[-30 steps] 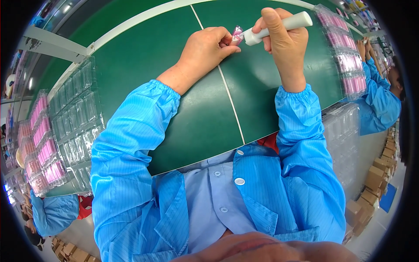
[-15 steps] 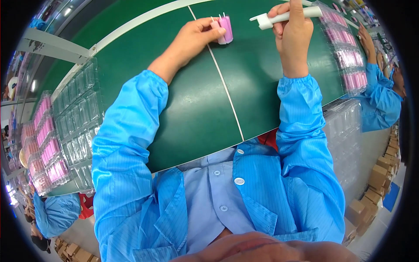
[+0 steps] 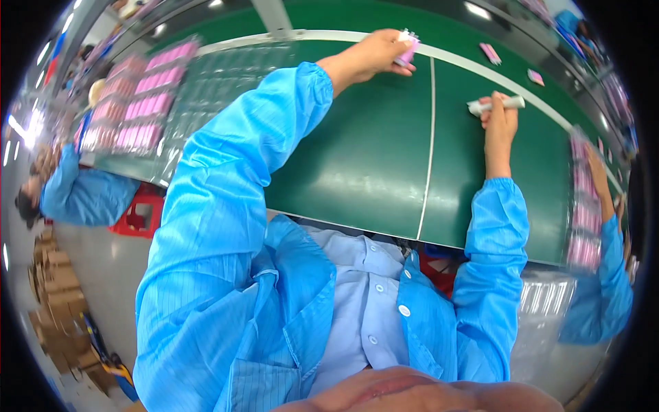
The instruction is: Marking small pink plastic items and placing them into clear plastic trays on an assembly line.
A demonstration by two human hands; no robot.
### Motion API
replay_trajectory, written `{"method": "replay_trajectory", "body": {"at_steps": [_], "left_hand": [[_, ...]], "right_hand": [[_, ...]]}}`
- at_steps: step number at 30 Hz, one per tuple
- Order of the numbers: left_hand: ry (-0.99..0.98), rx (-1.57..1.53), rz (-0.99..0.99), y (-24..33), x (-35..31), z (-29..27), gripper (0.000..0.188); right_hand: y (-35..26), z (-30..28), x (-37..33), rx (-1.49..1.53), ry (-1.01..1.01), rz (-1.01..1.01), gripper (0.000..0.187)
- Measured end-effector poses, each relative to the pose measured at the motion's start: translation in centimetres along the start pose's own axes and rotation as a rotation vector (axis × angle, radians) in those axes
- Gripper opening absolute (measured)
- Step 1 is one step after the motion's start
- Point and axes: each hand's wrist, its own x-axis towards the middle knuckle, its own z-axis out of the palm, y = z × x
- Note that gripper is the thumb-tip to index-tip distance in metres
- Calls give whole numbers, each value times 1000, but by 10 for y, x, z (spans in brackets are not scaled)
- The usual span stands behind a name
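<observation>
Over the far edge of the green worktop (image 3: 364, 158), my left hand (image 3: 371, 55) is closed on a small pink block (image 3: 408, 51). The block has thin prongs at its top; the fingers partly cover it, and how many pieces are in the grip is hidden. To the right, my right hand (image 3: 500, 123) is wrapped round a white wand-like tool (image 3: 504, 104) with a wider head pointing left. The tool is held above the worktop, apart from the pink block.
Clear plastic trays of pink pieces (image 3: 151, 103) stand at the left beside an unfilled tray (image 3: 233, 75). More filled trays (image 3: 585, 206) stand at the right, near a co-worker's arm (image 3: 604, 178). Two pink pieces (image 3: 490, 53) lie on the green strip beyond the white rail (image 3: 467, 65).
The view has turned, so the worktop shows farther right. My left hand has reached out to the far rail with the pink block. My right hand still holds the white tool.
</observation>
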Motion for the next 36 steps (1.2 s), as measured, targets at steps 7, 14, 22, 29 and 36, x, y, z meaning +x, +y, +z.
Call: {"method": "replay_trajectory", "body": {"at_steps": [7,14,22,29,36], "left_hand": [[745,1462,49,5,-85,-148,36],[733,1299,-457,-43,-66,-176,81],[683,1596,804,-7,27,-105,45],[486,1158,374,-12,182,52,53],[342,1427,110,-16,243,104,44]], "right_hand": [[-22,20,-10,-85,-59,-21,25],[-20,16,-13,-237,-65,-57,26],[-21,29,-19,-335,-57,-188,23],[-20,36,-23,-590,-166,-585,21],[-22,38,-22,-593,-223,-593,21]]}}
